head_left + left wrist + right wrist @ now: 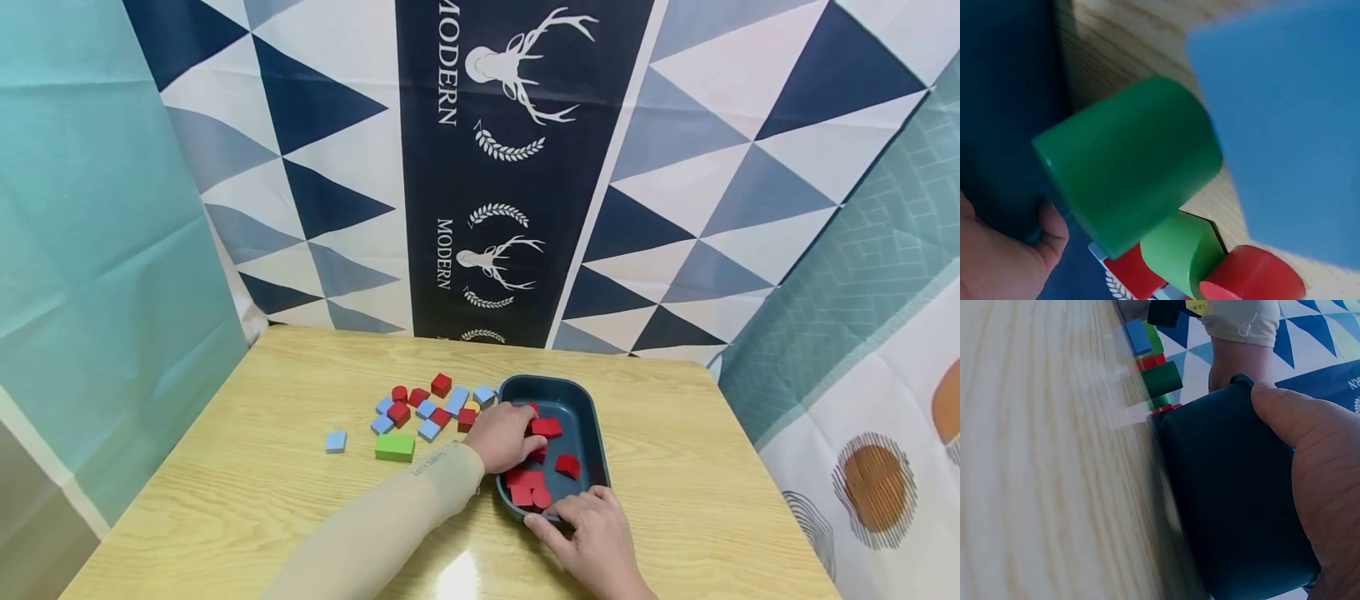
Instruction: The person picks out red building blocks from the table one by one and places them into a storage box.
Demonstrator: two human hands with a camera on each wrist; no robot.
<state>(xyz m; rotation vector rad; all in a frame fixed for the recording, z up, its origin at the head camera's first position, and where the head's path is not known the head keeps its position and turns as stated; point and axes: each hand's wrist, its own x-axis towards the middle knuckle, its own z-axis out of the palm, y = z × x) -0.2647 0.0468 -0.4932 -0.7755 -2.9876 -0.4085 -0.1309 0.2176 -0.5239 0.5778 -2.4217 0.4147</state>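
Note:
A dark blue tray (588, 417) stands on the table with several red blocks (567, 466) in it. My left hand (504, 437) reaches over the tray's left wall, fingers and thumb among the red blocks; whether they pinch one I cannot tell. In the left wrist view, part of that hand (1004, 262) shows beside the dark tray wall (1010, 94). At the near right corner my right hand (596, 533) grips the tray rim. The right wrist view shows its thumb (1285, 412) along the outer side of the tray (1235, 487).
Left of the tray lie loose blocks: a light green block (394, 447), a blue block (336, 442) farther left, and several red and blue ones. A dark green half-round block (1135, 162) sits close outside the tray. A patterned curtain (337, 167) hangs behind the wooden table (300, 367).

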